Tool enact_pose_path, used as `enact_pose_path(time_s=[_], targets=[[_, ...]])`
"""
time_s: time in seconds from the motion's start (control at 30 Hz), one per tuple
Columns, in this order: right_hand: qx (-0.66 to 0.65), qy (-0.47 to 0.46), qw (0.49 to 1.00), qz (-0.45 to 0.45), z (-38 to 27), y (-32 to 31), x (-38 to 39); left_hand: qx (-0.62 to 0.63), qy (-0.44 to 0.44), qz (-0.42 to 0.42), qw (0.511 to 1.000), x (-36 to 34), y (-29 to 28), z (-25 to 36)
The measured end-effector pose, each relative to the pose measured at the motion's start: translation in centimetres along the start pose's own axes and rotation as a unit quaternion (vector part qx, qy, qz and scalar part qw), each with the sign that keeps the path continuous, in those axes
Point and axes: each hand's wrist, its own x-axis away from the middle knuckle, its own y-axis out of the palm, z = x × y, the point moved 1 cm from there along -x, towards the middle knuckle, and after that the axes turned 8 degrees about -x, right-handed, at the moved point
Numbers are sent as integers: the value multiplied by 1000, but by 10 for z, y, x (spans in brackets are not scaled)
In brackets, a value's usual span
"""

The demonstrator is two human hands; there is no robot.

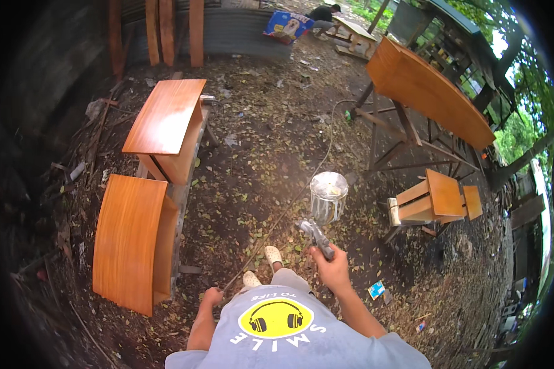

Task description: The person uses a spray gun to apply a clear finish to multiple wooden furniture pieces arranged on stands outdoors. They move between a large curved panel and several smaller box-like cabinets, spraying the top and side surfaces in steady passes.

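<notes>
My right hand [332,269] is closed round the handle of a metal spray gun [317,236], which is held in front of my body. A thin hose [330,147] is gripped in my left hand [212,297], low on the left. From there the hose runs over the ground toward the far right. Just beyond the spray gun stands a round pail [327,209] with pale drips down its side and a light, stained top. Where the hose joins the gun cannot be made out.
On the left, two glossy orange-brown wooden pieces [131,237] [166,117] rest on a low bench. A long wooden panel [431,92] lies on a trestle at the far right, with smaller wooden pieces [440,194] nearer. Leaves cover the dirt. A person [322,15] crouches far off.
</notes>
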Motion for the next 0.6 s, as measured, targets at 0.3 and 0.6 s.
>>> enact_pose_path(time_s=[0.3, 0.6], targets=[[19, -21, 999, -18, 10, 0, -6, 6, -36, -12, 999, 21, -17, 5], [27, -41, 998, -25, 18, 7, -9, 29, -35, 10, 999, 14, 5, -14]])
